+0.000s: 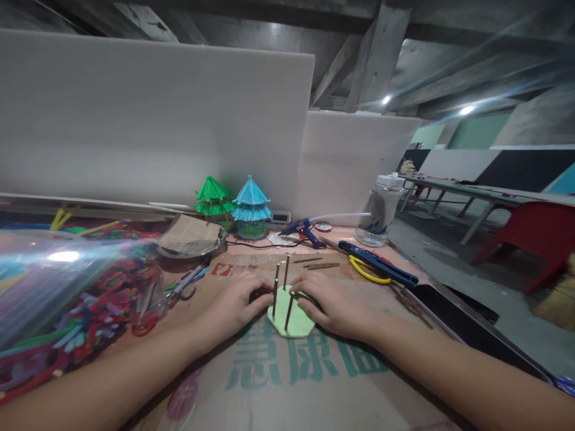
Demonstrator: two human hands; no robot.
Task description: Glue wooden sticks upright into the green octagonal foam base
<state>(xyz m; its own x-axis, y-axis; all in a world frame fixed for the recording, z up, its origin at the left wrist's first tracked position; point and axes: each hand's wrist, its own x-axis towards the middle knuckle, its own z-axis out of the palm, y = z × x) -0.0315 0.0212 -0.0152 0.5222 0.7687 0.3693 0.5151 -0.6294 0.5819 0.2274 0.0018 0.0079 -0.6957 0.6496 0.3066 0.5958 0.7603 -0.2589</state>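
Note:
A pale green octagonal base (294,320) lies flat on the cardboard sheet (287,383), with three thin brown sticks (275,291) standing upright on it. My left hand (238,302) rests knuckles-up at the base's left edge, its fingers curled toward the nearest stick. At the right edge lies my right hand (330,302), with fingertips reaching the sticks and touching the base. Whether either hand pinches a stick is hidden by the fingers.
A green model pavilion (212,199) and a blue one (250,206) stand at the back. Behind the base lie loose sticks (314,263), a blue glue gun (303,230) and blue-yellow pliers (375,266). Colourful straws (81,311) pile up at left. A bottle (381,212) stands back right.

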